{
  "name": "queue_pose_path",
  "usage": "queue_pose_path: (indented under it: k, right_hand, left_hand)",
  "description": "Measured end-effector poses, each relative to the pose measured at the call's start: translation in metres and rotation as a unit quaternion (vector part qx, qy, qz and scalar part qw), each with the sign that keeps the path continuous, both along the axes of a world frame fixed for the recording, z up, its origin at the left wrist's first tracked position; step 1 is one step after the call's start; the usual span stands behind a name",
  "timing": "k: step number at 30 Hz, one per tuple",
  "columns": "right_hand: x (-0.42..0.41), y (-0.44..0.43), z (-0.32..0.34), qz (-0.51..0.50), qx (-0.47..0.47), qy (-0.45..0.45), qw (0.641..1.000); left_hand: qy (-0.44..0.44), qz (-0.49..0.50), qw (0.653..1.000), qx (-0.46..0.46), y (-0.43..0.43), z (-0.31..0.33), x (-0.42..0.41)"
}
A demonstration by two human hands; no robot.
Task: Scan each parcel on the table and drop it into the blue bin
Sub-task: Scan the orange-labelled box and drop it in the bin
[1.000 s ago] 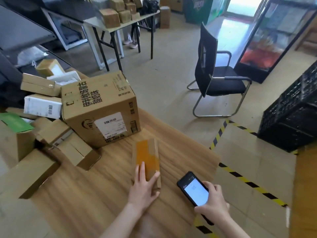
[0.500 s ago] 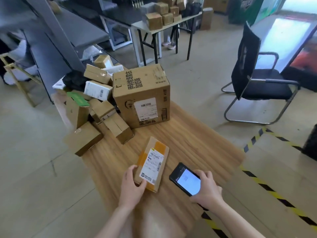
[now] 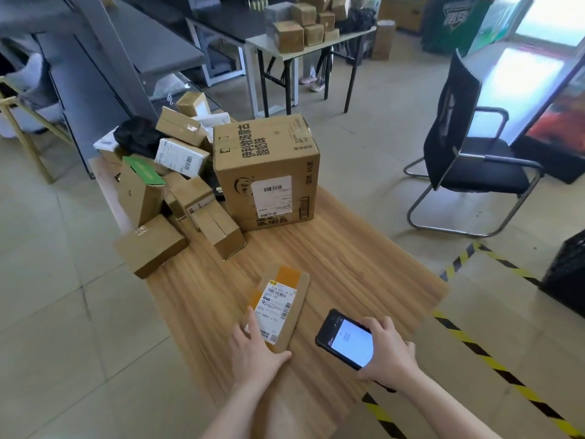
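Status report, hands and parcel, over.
Left hand rests on parcel, label up. Right hand grips scanner beside it. Nothing between them; blue bin not in view.

Bright daylight from upper right; edges warped.
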State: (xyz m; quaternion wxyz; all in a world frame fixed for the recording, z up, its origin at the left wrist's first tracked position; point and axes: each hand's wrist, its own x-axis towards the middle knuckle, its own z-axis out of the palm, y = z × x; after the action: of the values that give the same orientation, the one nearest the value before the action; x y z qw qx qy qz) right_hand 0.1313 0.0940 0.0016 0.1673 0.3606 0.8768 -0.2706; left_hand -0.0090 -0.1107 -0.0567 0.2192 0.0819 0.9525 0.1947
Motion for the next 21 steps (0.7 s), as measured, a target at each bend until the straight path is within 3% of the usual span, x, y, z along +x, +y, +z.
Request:
queue_pose_path:
  k: [3, 9, 21]
  right_hand:
    - [-0.006, -0.002, 0.002, 0.002, 0.014, -0.013, 1.0]
    - [-0.024, -0.011, 0.009, 0.006, 0.009, -0.045, 0.999]
    - [-0.041, -0.017, 0.004, -0.017, -0.013, -0.075, 0.997]
  left_hand:
    - [0.033, 0.014, 0.999, -0.01, -0.002, -0.001, -0.007]
    - [0.175, -0.101, 0.977, -0.071, -0.023, 0.003, -0.025]
    - [0.205, -0.143, 0.963, -0.096, -0.023, 0.005, -0.042]
